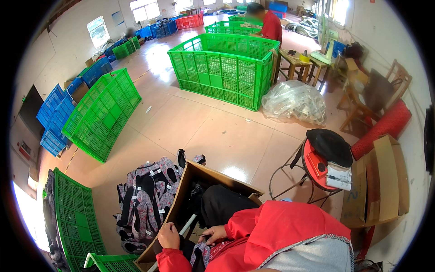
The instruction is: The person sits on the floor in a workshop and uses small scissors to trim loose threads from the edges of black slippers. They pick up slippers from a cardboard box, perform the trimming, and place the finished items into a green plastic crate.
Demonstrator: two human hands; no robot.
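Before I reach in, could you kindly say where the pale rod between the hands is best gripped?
I'd probably grip the pale rod near its upper end, coming from above: it slants upward past the left hand, that end looks exposed, and the left sleeve covers part lower down.

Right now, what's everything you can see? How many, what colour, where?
Green crates: several, green, left and centre
Blue crates: several, blue, left and back
Plastic bag: one, clear, floor, centre right
Patterned pieces: many, pinkish grey and black, floor, lower left
Stool: one, red seat, right
Roll-shaped thing: one, red, right
Open carton: one, brown, front
Co-worker: one, red top, back
Left hand: one, bare, by open carton's edge
Right hand: one, bare, holding small dark thing
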